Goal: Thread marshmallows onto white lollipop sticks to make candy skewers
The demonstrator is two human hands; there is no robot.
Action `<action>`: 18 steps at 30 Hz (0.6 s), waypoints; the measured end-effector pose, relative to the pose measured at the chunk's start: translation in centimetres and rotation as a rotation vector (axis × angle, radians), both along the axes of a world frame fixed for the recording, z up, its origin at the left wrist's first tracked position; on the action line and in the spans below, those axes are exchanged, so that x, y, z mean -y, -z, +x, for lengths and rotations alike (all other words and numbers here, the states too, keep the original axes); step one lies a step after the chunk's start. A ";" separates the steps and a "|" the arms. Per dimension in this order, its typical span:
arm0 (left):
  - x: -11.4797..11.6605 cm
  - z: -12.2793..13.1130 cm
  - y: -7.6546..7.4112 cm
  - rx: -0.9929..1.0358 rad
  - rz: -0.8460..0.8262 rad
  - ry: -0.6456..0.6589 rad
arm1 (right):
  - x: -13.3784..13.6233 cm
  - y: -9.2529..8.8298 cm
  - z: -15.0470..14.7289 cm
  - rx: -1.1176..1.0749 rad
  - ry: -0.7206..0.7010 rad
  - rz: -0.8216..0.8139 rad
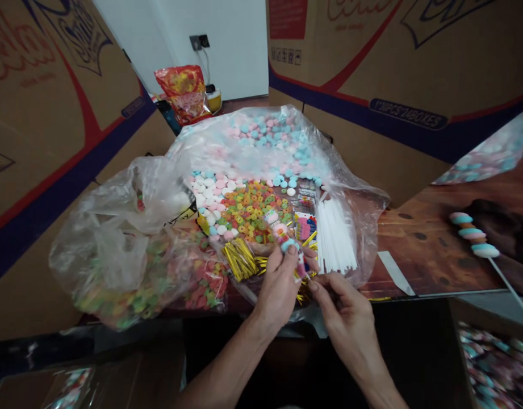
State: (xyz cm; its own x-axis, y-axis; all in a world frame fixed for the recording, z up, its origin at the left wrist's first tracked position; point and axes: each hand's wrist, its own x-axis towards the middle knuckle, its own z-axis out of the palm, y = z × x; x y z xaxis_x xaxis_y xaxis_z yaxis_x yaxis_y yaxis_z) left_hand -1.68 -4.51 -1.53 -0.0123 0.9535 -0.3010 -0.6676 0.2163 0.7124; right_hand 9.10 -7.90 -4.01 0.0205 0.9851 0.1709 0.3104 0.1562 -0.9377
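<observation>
My left hand (282,284) is closed around a candy skewer (290,244) with pink, white and blue pieces in a clear printed wrapper. Close by its lower end, my right hand (344,301) pinches with thumb and forefinger; what lies between them is too small to make out. Gold twist ties (239,259) lie left of the hands, and more are partly hidden beneath them. White sticks (335,236) are stacked to the right, beside printed clear wrappers (304,218). Behind the hands spread ring-shaped gummies (250,213) and round pastel candies (210,196).
Large cardboard boxes stand at left (44,142) and right (372,74). A bag of gummy rings (129,272) slumps on the left. On the right lie an unwrapped candy skewer (472,233) and a white strip (395,272). A box of wrapped candies (495,363) sits below.
</observation>
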 end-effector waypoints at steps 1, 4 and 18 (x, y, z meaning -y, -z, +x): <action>0.1 0.0 0.1 -0.005 0.005 -0.002 | -0.1 0.1 -0.6 -0.014 0.011 0.001; 0.4 -0.5 0.3 -0.044 -0.001 -0.047 | -0.3 0.1 -2.0 -0.074 0.012 -0.005; 3.6 -6.7 -0.5 -0.030 0.064 0.137 | 0.3 -2.2 -6.6 -0.559 -0.248 -0.383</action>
